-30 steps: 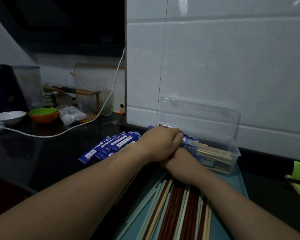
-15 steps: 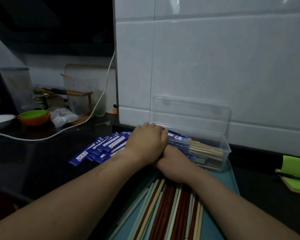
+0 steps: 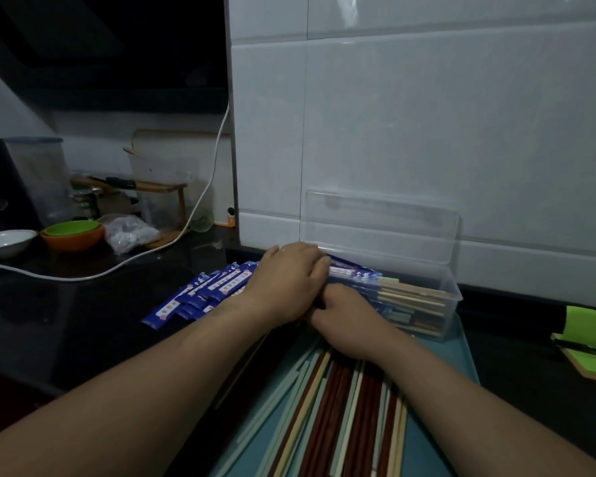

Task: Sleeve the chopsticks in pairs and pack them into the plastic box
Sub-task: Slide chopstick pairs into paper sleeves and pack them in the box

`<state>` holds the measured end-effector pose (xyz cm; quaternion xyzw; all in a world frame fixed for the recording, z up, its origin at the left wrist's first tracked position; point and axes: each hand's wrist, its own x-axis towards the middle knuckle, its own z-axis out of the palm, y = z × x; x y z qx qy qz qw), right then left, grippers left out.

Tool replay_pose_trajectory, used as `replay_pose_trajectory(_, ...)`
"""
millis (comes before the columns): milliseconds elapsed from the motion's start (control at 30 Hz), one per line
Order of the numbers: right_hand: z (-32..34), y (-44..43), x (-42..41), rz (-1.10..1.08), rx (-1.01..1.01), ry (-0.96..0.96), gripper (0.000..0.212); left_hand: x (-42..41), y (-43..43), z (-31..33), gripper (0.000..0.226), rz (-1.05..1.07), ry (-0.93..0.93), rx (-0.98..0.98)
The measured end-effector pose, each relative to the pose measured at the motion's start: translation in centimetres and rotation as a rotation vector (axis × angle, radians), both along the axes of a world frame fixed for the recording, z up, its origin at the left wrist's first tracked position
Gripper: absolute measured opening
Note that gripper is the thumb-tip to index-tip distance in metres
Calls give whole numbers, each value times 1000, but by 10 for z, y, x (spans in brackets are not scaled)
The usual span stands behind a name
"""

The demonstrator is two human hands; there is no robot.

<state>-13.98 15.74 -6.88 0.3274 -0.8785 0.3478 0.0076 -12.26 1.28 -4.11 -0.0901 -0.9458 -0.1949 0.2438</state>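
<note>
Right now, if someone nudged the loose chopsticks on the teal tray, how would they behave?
The long, thin red, cream and pale green chopsticks look stiff and light. Lying loose and side by side on the flat teal tray, they would probably slide or roll apart.

You have deep blue sleeves [image 3: 200, 297] with white printed strips, loose chopsticks [image 3: 338, 407] in dark red, cream and pale green, a teal tray [image 3: 458, 366], a clear plastic box [image 3: 453, 297], a green bowl [image 3: 71, 227], an orange bowl [image 3: 73, 242] and a black counter [image 3: 83, 321].
</note>
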Motion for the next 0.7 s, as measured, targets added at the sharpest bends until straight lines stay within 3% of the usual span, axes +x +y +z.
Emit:
replay_pose_trajectory(133,4,-1,1,-1,-87,119,11,19,-15,-5,29,95,77,106)
replay_pose_trajectory(233,2,-2,-2,-48,-82,157,14,32,-24,-6,20,121,25,95)
replay_pose_trajectory(400,1,-2,1,-50,-44,145,14,39,-27,2,15,131,69,104)
replay_pose_trajectory(533,3,-1,3,-46,-44,82,19,42,-33,-6,2,171,-9,138)
replay_pose_trajectory(700,0,-2,0,-71,-18,52,25,41,-34,-18,17,170,-133,156)
